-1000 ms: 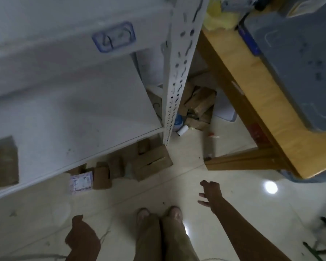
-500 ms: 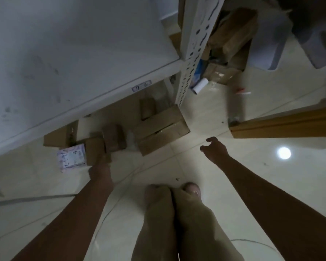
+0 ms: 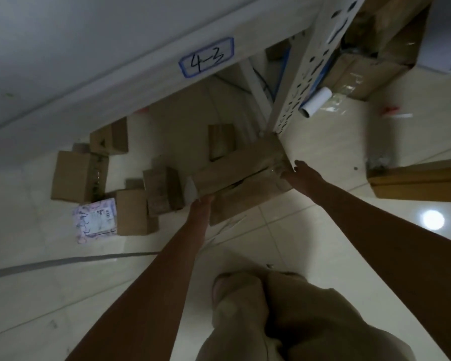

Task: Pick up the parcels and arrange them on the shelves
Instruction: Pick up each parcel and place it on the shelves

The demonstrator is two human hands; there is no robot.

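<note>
Below the shelf (image 3: 115, 84), my left hand (image 3: 201, 205) and right hand (image 3: 303, 173) bracket a parcel (image 3: 235, 173) on the floor — pickup. Fingers' (image 3: 288, 176) curl: cannot tell; next, a level lift.
</note>
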